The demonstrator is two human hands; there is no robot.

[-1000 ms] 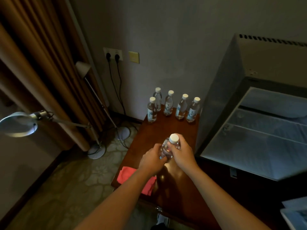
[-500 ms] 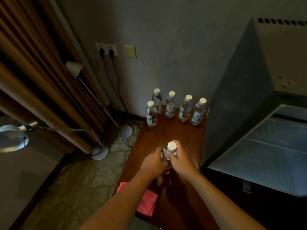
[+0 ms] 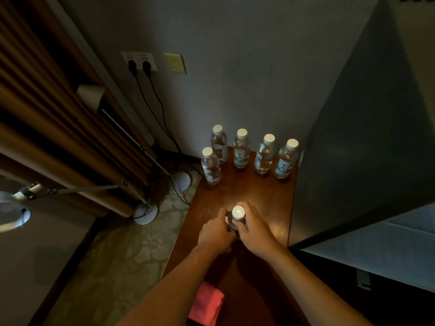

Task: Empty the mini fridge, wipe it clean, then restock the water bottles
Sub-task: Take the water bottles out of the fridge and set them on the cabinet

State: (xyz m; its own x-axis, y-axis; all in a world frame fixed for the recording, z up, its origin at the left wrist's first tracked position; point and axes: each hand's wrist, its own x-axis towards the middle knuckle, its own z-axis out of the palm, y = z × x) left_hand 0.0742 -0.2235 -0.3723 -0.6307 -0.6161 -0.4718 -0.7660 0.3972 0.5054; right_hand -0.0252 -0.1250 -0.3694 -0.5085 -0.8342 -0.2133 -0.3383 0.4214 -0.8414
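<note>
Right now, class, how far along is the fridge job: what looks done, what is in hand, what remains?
Done: five water bottles stand on the wooden table, out of the mini fridge. In hand: left hand and right hand grip a sixth bottle. Left: wiping with the pink cloth, then restocking. The fridge's inside is barely visible.

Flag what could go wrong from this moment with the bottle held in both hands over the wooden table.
1. Both hands, left hand and right hand, hold the bottle; a careless set-down could tip it on the glossy table.
2. Five standing bottles cluster at the far end; one stands near the left edge and could get nudged off.
3. The pink cloth seems to overhang the near edge and may slip.
</note>
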